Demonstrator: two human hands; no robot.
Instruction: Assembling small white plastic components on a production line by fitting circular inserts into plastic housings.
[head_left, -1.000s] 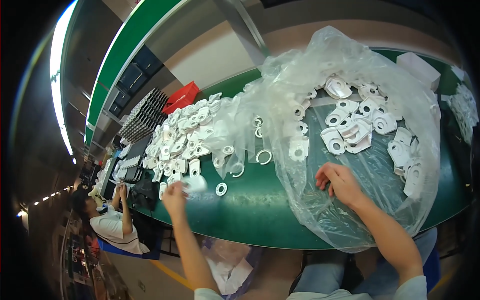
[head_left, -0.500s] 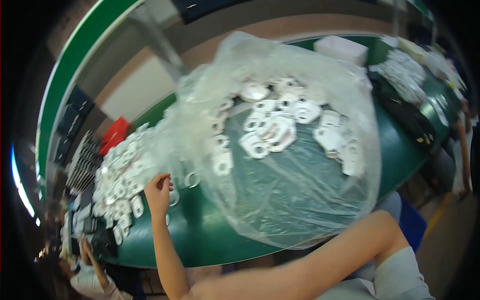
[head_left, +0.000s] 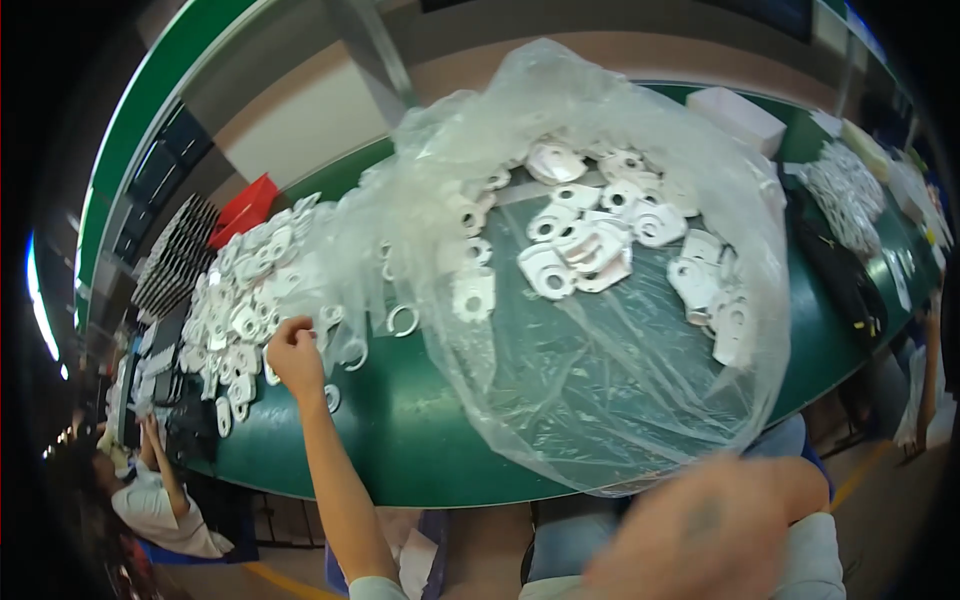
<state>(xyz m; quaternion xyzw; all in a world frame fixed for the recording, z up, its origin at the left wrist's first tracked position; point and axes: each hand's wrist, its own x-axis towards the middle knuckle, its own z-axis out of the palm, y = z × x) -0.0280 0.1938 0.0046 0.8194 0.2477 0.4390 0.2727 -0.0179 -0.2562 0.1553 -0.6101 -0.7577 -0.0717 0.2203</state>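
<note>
My left hand is over the near edge of a heap of white flat plastic parts with holes, its fingers curled together. Whether anything is pinched in them is hidden. My right hand is a smear of motion at the lower right, close to the camera, its fingers unreadable. In front of me a large clear plastic bag lies spread on the green table. Several white plates with round holes rest in a loose cluster on the bag. A white open ring is to the right of my left hand.
At the left are a red bin and a stack of black-and-white striped trays. A white box, a clear bag of white pieces and a black cloth item are at the right. Another person sits at far left.
My left hand has moved slightly left and up toward the heap, fingers curling inward. My right forearm has swung away from the lower middle to the lower right, blurred. The view has shifted.
</note>
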